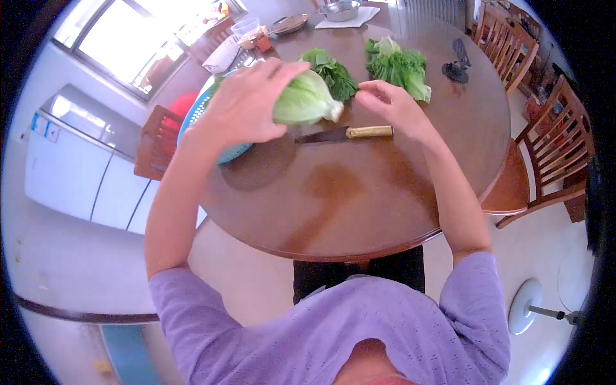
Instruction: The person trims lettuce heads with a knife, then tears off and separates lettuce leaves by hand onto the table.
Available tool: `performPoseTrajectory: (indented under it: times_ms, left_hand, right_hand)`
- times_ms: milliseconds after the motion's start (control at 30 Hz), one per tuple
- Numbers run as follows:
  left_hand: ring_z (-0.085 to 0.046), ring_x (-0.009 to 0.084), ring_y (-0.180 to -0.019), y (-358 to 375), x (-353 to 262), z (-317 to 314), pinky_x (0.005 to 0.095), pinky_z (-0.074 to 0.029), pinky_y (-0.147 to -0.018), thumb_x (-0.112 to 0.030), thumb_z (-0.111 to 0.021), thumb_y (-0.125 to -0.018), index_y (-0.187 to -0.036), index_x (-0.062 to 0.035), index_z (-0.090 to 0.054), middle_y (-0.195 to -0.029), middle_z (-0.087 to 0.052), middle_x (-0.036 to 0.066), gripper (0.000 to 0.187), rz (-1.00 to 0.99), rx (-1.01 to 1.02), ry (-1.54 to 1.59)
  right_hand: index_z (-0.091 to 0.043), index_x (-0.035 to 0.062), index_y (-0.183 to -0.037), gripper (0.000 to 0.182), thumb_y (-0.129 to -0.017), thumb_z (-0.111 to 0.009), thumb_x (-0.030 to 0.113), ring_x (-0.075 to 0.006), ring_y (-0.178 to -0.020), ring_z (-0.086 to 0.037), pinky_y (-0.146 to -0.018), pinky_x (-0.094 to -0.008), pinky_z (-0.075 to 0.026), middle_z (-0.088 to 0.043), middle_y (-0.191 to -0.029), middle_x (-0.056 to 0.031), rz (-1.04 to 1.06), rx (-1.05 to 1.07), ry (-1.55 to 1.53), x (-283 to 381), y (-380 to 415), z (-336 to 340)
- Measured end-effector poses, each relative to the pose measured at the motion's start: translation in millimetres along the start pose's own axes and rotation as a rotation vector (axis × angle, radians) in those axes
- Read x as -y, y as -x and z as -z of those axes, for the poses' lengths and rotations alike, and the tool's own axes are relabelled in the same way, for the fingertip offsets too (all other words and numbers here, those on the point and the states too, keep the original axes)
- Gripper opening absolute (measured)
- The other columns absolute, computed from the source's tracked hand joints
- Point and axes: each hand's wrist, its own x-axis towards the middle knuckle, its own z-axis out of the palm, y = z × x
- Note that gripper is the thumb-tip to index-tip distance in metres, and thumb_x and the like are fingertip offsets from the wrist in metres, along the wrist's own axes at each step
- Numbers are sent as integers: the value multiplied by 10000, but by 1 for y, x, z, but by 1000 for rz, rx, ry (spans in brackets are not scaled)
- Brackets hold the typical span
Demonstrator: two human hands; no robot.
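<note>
My left hand [247, 102] is wrapped round a pale green head of lettuce [307, 99], its cut stem end pointing right. Under that hand, a blue perforated basket [194, 114] is partly covered. My right hand [390, 106] is raised just right of the stem, thumb and fingers apart, holding nothing. A knife [369, 131] with a yellowish handle lies on the brown table [359, 218], its blade pointing left. Behind the lettuce is a pile of dark leafy greens [333, 74]; a bunch of frilly lettuce leaves [398, 69] lies to its right.
A black stand [456, 64] is at the table's right. Along the far side are a metal bowl [340, 11] on white paper, a round tray [290, 24] and a clear plastic container [246, 27]. Wooden chairs [558, 138] surround the table.
</note>
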Motion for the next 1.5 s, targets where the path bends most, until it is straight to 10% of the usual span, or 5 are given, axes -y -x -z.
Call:
performPoseTrajectory:
  times_ms: [133, 233, 567, 900, 1500]
  left_hand:
    - [-568, 344, -1079, 24, 6, 13, 417, -469, -915, -164, -726, -611, -1318, -149, -450, -1197, -565, 145, 759, 130, 68, 18]
    - [-573, 354, -1072, 41, 5, 8, 411, -468, -908, -192, -731, -607, -1313, -134, -451, -1218, -567, 161, 762, 193, 145, 38]
    - [-604, 367, -1020, 50, -12, -48, 418, -471, -898, -357, -721, -601, -1267, -58, -480, -1138, -613, 205, 769, 350, 330, 219]
    - [-602, 382, -1047, -7, -4, -93, 410, -462, -928, -557, -701, -589, -1224, 50, -486, -1100, -614, 282, 904, 452, 675, 202]
    - [-612, 397, -1022, -10, 2, -117, 425, -471, -909, -573, -682, -607, -1148, 65, -542, -1070, -622, 302, 848, 451, 686, 182]
  right_hand:
    - [-645, 48, -906, 370, -785, -697, 394, -287, -889, -628, -772, -391, -528, -633, -931, -129, 203, 117, 950, -20, 13, -16]
    - [-627, 55, -930, 239, -778, -704, 221, -323, -910, -579, -781, -416, -492, -593, -896, -122, 172, 125, 1038, -24, 16, -24]
    - [-580, -7, -907, 253, -925, -522, 238, -399, -840, -587, -771, -445, -477, -626, -898, -181, 130, -271, 608, 4, 19, 4]
    - [-572, 18, -1050, 335, -977, -466, 327, -397, -824, -628, -691, -421, -474, -625, -813, -237, -343, -51, 216, 34, 134, -22]
    - [-515, 4, -920, 304, -981, -421, 287, -473, -760, -590, -676, -554, -442, -614, -769, -268, -160, 38, 444, 8, 105, -52]
